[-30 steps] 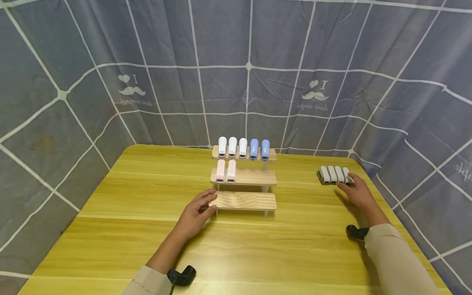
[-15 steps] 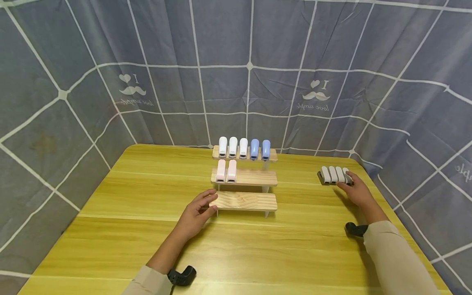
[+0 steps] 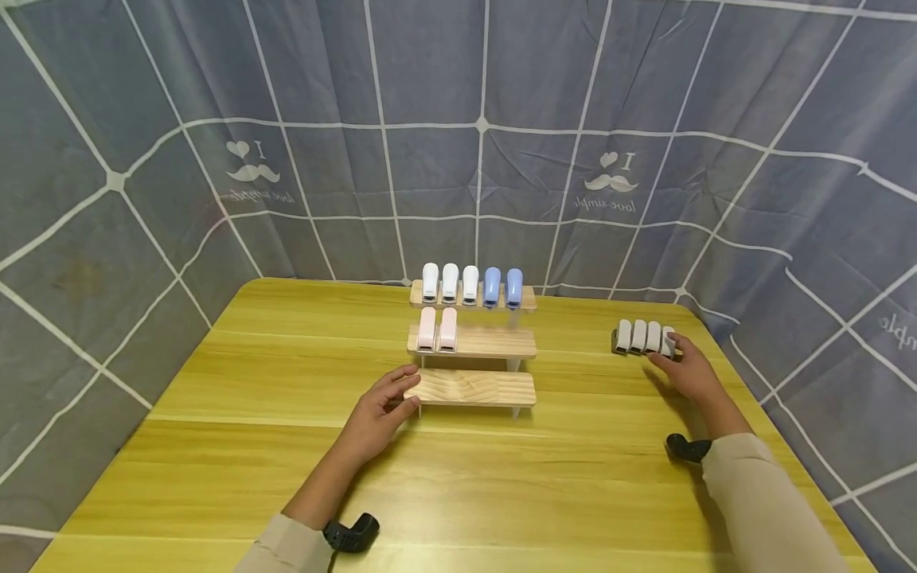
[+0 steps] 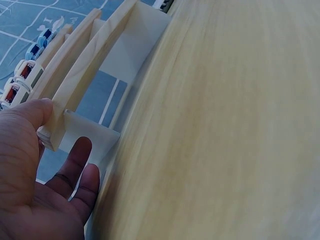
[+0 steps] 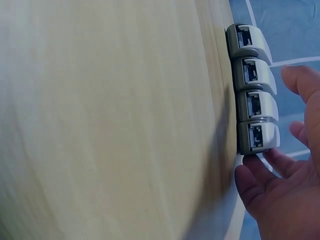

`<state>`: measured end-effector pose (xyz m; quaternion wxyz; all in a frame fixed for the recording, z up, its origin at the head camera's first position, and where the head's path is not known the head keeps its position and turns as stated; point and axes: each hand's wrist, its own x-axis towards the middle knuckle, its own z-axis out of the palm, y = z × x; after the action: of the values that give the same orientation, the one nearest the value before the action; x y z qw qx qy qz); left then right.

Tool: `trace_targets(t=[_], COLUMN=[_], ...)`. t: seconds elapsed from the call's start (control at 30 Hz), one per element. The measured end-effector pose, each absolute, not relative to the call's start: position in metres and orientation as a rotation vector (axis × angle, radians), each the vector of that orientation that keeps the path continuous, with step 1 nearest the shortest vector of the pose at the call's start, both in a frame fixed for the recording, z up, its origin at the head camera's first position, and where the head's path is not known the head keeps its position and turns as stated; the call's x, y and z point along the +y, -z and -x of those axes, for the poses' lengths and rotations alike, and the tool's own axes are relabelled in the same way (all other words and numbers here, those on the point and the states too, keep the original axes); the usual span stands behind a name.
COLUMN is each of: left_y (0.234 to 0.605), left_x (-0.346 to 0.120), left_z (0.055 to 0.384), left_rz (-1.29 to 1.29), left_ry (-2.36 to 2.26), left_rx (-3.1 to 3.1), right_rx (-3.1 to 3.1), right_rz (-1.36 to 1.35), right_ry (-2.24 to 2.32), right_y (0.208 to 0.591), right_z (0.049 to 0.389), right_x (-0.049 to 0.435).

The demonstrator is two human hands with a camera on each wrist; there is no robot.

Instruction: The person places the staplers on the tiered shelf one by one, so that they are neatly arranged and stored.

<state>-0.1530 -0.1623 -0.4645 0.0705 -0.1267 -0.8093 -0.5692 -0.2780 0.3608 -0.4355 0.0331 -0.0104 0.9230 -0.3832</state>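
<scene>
My left hand grips the left end of the lowest step of a tiered wooden display stand. In the left wrist view the thumb lies against the board, and two other fingers stay free below it. At the right, several white-and-grey staplers stand side by side in a row on the table. My right hand touches the right end of this row. In the right wrist view its lower fingers meet the end stapler, while the thumb stands apart from the row.
White staplers and two blue staplers line the top step. Two pink staplers stand at the left of the middle step. A grey checked curtain encloses the back and sides of the wooden table.
The row of white-and-grey staplers has shifted slightly left and turned a little, with my right hand following. My left hand keeps its place on the stand.
</scene>
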Motion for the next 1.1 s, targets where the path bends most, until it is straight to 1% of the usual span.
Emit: trace_targets(t=[0.4,0.57,0.73,1.0,1.1], left_y=[0.464,0.465,0.462,0.435,0.432], left_x=[-0.167,-0.166,-0.163,-0.156,-0.155], left_z=[0.153,0.152,0.152,0.139,0.137], left_rz=[0.404,0.412,0.378,0.394,0.383], left_ry=[1.749,1.766,1.726,1.724,1.721], left_rx=[-2.409,-2.402,-2.424,-2.421,-2.429], right_rx=[2.864,2.878,2.855,2.838,2.836], right_rz=[-0.029,-0.079,-0.072,-0.051,-0.042], right_ry=[1.169,1.181,1.214,1.202,1.192], right_y=[0.436,0.438,0.443,0.445,0.447], right_z=[0.28,0.283,0.288,0.294,0.297], right_x=[0.354,0.36,0.366,0.369,0.371])
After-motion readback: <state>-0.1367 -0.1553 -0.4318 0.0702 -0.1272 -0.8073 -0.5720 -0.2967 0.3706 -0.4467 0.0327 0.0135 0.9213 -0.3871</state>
